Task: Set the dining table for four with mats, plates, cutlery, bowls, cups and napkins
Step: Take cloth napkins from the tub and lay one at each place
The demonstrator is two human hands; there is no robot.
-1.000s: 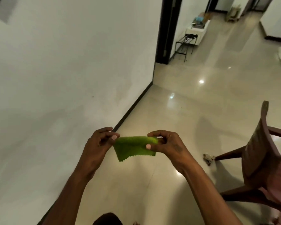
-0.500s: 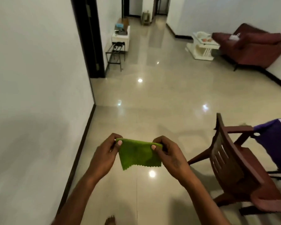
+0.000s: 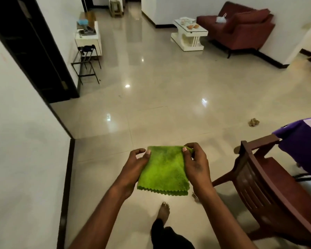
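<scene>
A person stands on a glossy beige tile floor (image 3: 151, 114), looking down at both hands held out in front, with a green napkin (image 3: 164, 172) stretched between them near the centre of the view, slightly toward 6 o'clock. The napkin is a folded, fuzzy square with a zigzag lower edge, held in the air above the floor. The left hand (image 3: 133, 168) pinches the napkin's upper left corner between thumb and forefinger, the other fingers loosely curled. The right hand (image 3: 196, 164) grips the upper right corner, fingers curled over the fold and thumb pressed on the front. A bare foot (image 3: 164, 212) steps forward on the floor at 6 o'clock, below the napkin. At 4 o'clock stands a dark red wooden chair (image 3: 262, 186), its slatted back toward the viewer. Just beyond it, at 3 o'clock, is the corner of a table (image 3: 302, 141) covered in purple cloth; what lies on it cannot be made out. A small crumpled scrap (image 3: 253, 122) lies on the floor near that corner. A white wall (image 3: 16, 141) runs along the left from 7 to 10 o'clock, ending at a dark door frame (image 3: 34, 51). At 11 o'clock a black metal rack (image 3: 87, 63) stands before a white cabinet (image 3: 88, 38). At 1 o'clock a white coffee table (image 3: 188, 37) sits beside a maroon sofa (image 3: 241, 27).
</scene>
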